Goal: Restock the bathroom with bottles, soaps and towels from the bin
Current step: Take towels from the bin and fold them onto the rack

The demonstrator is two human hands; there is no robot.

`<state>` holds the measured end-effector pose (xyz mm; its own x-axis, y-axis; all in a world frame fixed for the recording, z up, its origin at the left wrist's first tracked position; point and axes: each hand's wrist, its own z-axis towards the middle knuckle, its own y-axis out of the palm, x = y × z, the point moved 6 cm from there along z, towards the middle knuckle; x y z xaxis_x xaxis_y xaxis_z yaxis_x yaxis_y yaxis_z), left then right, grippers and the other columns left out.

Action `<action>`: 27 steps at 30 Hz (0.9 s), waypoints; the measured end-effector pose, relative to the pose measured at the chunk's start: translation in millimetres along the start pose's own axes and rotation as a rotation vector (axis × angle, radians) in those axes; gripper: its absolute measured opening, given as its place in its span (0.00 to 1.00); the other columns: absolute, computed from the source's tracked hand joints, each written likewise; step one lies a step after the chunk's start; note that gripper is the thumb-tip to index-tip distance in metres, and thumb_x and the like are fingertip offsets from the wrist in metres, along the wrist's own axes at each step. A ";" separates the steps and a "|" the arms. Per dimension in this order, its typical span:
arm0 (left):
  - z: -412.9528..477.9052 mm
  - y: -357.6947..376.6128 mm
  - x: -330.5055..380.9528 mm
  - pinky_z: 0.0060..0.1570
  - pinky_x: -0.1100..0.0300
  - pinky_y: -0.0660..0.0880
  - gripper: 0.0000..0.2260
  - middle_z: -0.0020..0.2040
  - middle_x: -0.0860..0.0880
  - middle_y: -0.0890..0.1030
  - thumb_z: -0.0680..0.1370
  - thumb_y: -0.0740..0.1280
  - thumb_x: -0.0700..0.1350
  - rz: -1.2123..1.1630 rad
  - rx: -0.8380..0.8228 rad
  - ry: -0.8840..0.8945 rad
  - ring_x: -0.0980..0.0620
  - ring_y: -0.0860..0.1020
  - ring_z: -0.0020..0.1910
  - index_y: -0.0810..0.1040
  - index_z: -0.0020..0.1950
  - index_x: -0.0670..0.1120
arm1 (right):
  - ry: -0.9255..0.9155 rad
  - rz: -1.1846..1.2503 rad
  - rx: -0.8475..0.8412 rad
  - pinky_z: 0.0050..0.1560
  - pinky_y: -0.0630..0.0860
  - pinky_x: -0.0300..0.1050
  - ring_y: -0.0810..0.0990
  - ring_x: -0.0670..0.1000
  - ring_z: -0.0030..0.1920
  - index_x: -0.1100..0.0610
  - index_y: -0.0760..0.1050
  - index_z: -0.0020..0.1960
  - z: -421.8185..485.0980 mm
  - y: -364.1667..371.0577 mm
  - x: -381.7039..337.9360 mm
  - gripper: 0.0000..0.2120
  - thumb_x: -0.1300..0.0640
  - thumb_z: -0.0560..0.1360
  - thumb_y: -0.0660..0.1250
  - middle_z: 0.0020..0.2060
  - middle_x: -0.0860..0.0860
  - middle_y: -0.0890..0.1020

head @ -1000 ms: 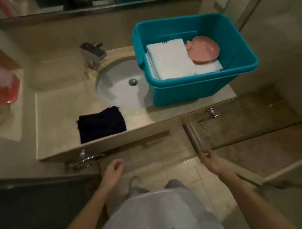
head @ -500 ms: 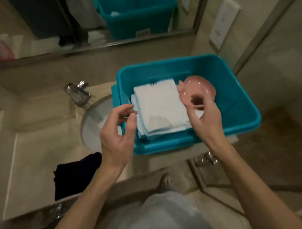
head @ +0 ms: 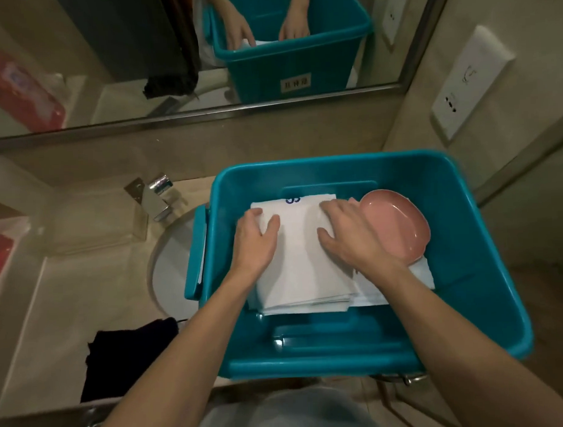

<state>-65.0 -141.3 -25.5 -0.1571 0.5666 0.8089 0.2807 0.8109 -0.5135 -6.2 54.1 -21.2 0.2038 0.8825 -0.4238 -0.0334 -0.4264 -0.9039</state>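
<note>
Several folded white towels [head: 307,263] | left hand [head: 254,243], right hand [head: 351,239] atop | plastic bin [head: 473,270]

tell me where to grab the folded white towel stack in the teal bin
Probably from above, by its left and right edges, near where the left hand and right hand rest. The folded white towel stack lies flat, its layers loose at the near edge, and a pink oval dish crowds its right side.
</note>
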 end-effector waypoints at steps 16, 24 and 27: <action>3.9 1.5 -7.8 0.55 0.49 0.78 0.20 0.57 0.48 0.80 0.78 0.67 0.47 -0.324 0.082 -0.195 0.47 0.81 0.52 0.66 0.69 0.50 | 0.030 0.153 0.040 0.65 0.71 0.44 0.70 0.47 0.65 0.50 0.72 0.69 1.3 1.2 17.3 0.21 0.49 0.77 0.67 0.65 0.45 0.72; 2.4 5.3 -5.8 0.47 0.52 0.80 0.10 0.51 0.46 0.86 0.78 0.67 0.42 -0.387 -0.113 -0.273 0.44 0.84 0.50 0.80 0.58 0.46 | 0.012 0.133 0.065 0.66 0.69 0.46 0.70 0.50 0.64 0.52 0.73 0.69 1.5 2.4 16.5 0.20 0.53 0.78 0.65 0.64 0.48 0.73; 5.9 1.2 -2.8 0.52 0.49 0.81 0.11 0.52 0.43 0.86 0.77 0.65 0.36 -0.374 -0.148 -0.289 0.42 0.84 0.51 0.80 0.58 0.42 | 0.006 0.130 0.080 0.68 0.68 0.48 0.69 0.51 0.65 0.54 0.72 0.70 0.6 4.2 14.3 0.19 0.57 0.79 0.63 0.64 0.50 0.74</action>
<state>-69.8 -141.1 -30.0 -0.5229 0.2754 0.8067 0.2835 0.9487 -0.1401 -3.9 65.0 -31.1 0.1988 0.8195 -0.5374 -0.1380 -0.5195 -0.8432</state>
